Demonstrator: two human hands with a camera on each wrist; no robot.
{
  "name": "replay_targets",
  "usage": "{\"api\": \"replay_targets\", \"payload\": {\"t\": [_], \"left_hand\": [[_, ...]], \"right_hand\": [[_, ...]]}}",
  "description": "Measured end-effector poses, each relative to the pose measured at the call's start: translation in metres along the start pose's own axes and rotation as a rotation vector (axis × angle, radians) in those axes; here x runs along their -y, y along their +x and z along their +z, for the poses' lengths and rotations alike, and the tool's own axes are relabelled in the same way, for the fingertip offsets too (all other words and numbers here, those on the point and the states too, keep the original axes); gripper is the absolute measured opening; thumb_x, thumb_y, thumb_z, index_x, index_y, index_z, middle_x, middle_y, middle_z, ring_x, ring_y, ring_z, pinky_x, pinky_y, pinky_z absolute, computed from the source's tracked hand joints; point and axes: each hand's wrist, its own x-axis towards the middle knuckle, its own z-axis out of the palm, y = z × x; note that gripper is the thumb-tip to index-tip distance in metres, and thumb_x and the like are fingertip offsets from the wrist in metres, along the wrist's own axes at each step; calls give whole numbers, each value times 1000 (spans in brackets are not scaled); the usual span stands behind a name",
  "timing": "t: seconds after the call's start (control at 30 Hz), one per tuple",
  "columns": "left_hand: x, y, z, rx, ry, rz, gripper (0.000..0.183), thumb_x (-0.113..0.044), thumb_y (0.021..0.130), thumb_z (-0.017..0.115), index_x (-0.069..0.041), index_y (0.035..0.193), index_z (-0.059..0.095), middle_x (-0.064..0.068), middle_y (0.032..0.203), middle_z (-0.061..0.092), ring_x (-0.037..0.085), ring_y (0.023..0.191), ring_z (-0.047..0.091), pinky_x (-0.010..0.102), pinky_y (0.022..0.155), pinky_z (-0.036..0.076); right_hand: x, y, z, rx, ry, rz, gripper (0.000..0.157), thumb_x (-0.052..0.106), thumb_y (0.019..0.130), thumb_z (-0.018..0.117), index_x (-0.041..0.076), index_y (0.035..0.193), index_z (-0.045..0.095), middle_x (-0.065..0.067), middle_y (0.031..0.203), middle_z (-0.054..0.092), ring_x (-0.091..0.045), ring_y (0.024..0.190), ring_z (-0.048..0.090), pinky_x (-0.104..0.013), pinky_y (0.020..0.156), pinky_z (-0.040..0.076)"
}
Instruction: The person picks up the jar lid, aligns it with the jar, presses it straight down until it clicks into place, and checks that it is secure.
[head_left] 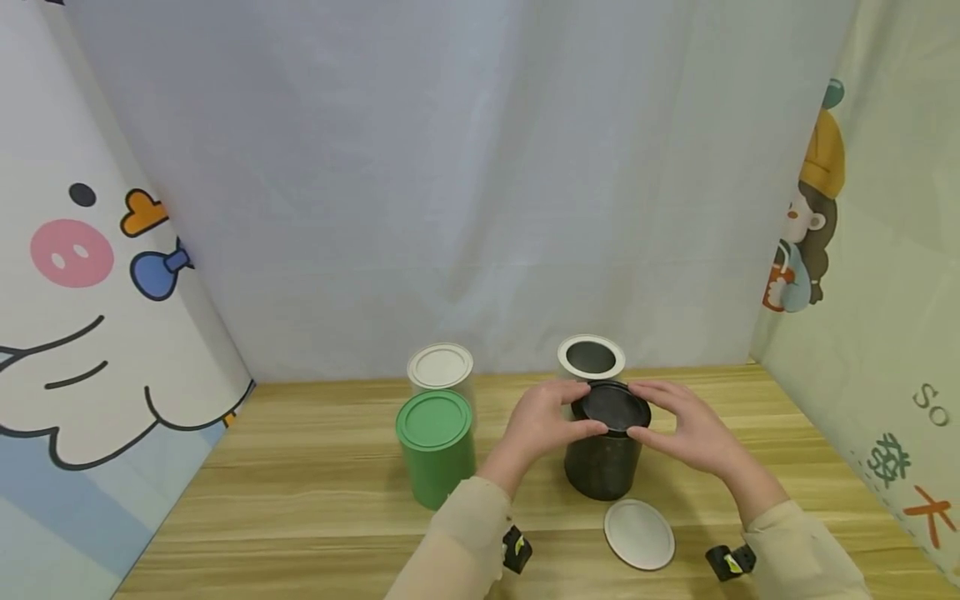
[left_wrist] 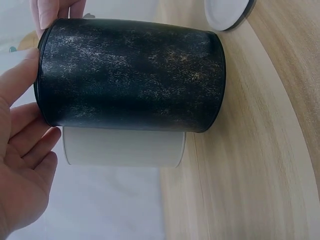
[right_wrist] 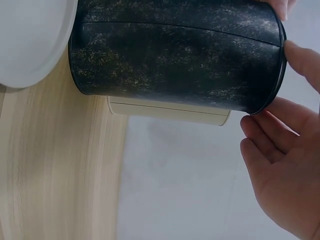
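A black can [head_left: 602,467] with a scuffed dark side stands upright on the wooden table, a black lid [head_left: 615,407] on its top. From the left, my left hand [head_left: 543,421] grips the lid's edge, thumb in front and fingers behind. On the opposite side, my right hand [head_left: 693,429] holds the same rim in the same way. Both wrist views show the black can [left_wrist: 135,75] side-on, with fingertips at its top edge. Just in front of it, a round silvery-white lid [head_left: 639,535] lies flat on the table.
Behind the black can is a white can [head_left: 564,367], open and dark inside. To the left, a green can [head_left: 438,467] with a green lid stands in front of a lidded white can [head_left: 441,367]. A pale curtain [head_left: 480,208] hangs behind the table [head_left: 300,500].
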Motion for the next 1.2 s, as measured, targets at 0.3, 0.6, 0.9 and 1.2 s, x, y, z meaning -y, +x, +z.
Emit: {"api": "replay_targets", "payload": {"t": [0.3, 0.6, 0.9, 1.2], "left_hand": [[-1, 1, 0, -4, -19, -21, 56, -35, 80, 83, -7, 127, 69, 4, 124, 68, 19, 115, 63, 28, 99, 48], [0, 0, 3, -24, 3, -3, 56, -34, 80, 84, -7, 126, 69, 5, 124, 68, 19, 115, 63, 28, 99, 48], [0, -1, 2, -27, 28, 12, 54, -34, 83, 82, -7, 128, 68, 4, 126, 67, 19, 119, 61, 29, 102, 46], [-2, 1, -1, 21, 175, 54, 48, -38, 89, 74, -11, 128, 68, 1, 132, 63, 17, 124, 57, 27, 105, 43]], "right_hand": [[1, 2, 0, 20, -8, 30, 55, 19, 85, 78, -5, 131, 60, -24, 131, 57, -47, 121, 50, -64, 97, 41], [-1, 1, 0, 26, 5, 18, 54, 19, 86, 78, -4, 131, 61, -23, 132, 57, -46, 122, 49, -64, 97, 41], [-2, 1, -2, 12, -18, -24, 52, 18, 86, 77, -3, 131, 62, -22, 133, 58, -45, 121, 51, -64, 96, 42], [1, 5, -4, -21, -78, -101, 40, 13, 87, 76, -2, 123, 67, -21, 122, 65, -43, 111, 59, -61, 91, 47]]}}
